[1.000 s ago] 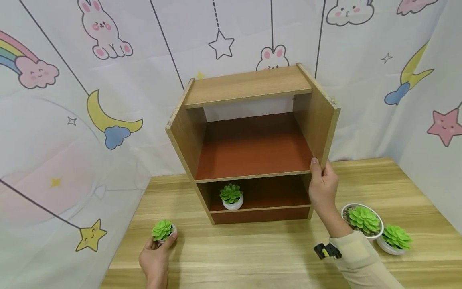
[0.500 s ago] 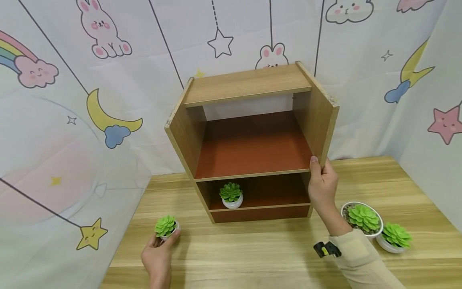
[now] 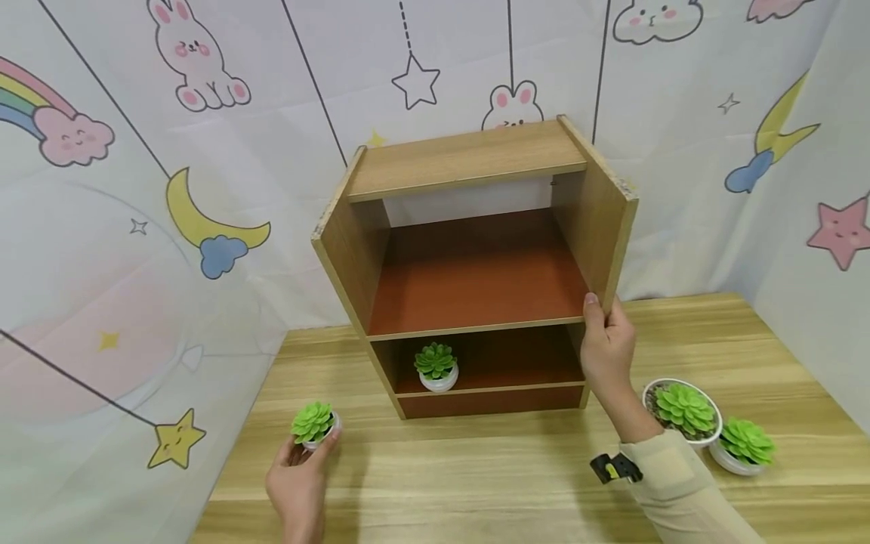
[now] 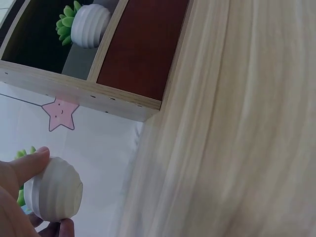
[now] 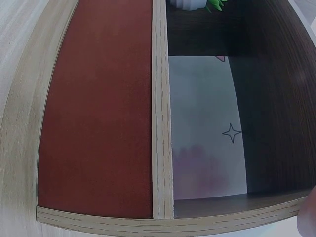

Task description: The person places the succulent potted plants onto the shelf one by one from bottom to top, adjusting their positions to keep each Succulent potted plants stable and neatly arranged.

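At the left of the head view my left hand holds a small potted succulent, thumb on one side of its ribbed white pot and fingers on the other. The left wrist view shows the pot tilted, its underside visible, apart from the shelf. My right hand grips the front edge of the right side panel of a wooden shelf unit, thumb on the front. Only a fingertip of it shows in the right wrist view. Another potted succulent stands in the lower compartment, toward its left end.
A larger succulent in a white bowl and a small potted succulent sit on the wooden table, right of the shelf beside my right forearm. A white printed cloth hangs behind and at both sides.
My left hand has moved slightly right and away from me with the potted succulent, mostly in the first half second. My right hand stays on the shelf panel.
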`<state>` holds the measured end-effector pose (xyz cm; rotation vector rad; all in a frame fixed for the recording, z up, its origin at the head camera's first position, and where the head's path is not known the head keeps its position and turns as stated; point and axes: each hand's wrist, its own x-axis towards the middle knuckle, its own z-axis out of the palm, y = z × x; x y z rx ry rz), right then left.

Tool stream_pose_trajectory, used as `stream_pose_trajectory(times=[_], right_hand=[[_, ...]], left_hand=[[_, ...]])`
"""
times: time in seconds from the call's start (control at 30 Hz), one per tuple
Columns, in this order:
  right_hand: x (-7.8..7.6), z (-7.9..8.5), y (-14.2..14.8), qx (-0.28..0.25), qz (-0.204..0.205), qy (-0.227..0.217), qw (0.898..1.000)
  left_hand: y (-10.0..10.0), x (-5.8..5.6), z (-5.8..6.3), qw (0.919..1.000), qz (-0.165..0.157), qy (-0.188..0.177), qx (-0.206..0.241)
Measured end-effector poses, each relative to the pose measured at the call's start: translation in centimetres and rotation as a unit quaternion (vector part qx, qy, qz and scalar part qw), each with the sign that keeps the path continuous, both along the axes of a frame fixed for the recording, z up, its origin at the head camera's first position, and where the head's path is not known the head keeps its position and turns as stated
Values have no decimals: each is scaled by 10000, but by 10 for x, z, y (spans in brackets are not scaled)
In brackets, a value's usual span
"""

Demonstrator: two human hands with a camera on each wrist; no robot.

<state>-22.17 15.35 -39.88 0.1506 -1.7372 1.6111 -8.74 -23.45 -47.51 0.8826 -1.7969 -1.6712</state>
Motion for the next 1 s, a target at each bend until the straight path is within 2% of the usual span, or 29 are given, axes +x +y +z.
stream_pose_trajectory(times=[0.1,0.23,0.33,0.47,0.53,0.73,1.0], right_hand=[[2,4,-1,-9,-23,20,10000],[16,20,-7,3,-31,45,10000],[22,26,-9,4,-57,11,10000],[11,14,-5,6,-44,-9,10000],[11,14,-5,5,-24,15,10000],[24,28,-10,-4,25,84,10000],[23,28,-10,-33,-6,91,10000]], left_hand=[[2,-1,2,10000,-48,20,-39],[5,-1,2,9999,-79,70,-86],[7,-1,2,9998,-101,152,-117],[10,0,2,9993,-104,331,-147],[12,0,2,9990,-77,418,-165],[17,0,1,9983,-13,508,-271],[22,0,1,9981,-57,523,-335]])
